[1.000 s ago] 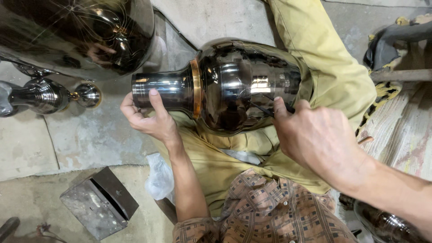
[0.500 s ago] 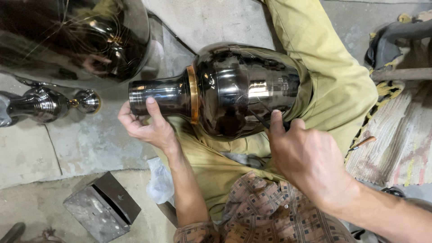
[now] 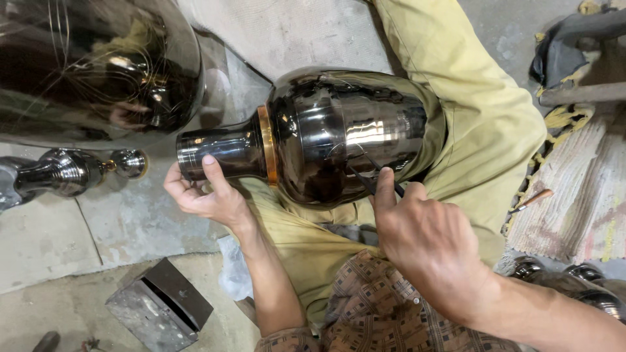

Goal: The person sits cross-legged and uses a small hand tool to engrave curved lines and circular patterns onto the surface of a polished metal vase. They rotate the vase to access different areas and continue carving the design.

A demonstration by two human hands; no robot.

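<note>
The left hand (image 3: pixel 208 195) lies palm-up, fingers curled, thumb raised far-side — forearm running near. The right hand (image 3: pixel 427 238) is fisted — index finger extended.

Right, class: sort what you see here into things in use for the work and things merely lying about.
In use: dark polished vase; thin tool; left hand on the neck; right hand.

Lying about: large vase; small metal finial; grey metal box; wooden-handled tool.
</note>
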